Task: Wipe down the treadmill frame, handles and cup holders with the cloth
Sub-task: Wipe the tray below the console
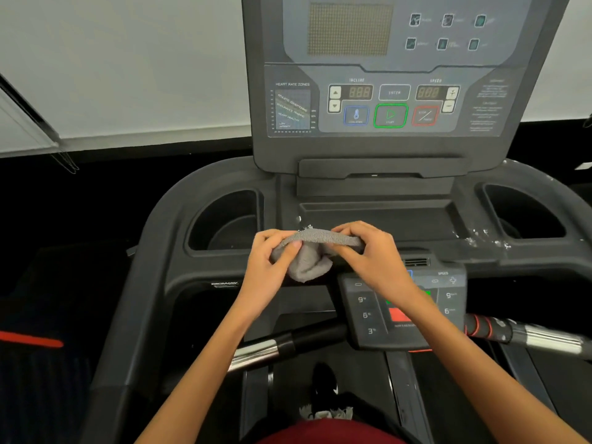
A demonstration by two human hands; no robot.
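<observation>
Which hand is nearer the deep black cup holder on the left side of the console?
Left. The left hand grips the grey cloth just right of the cup holder; the right hand is farther right.

grey cloth [307,257], bunched, seemingly above dark treadmill frame [160,238]

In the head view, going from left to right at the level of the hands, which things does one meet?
left cup holder → left hand → cloth → right hand → white specks → right cup holder
</observation>
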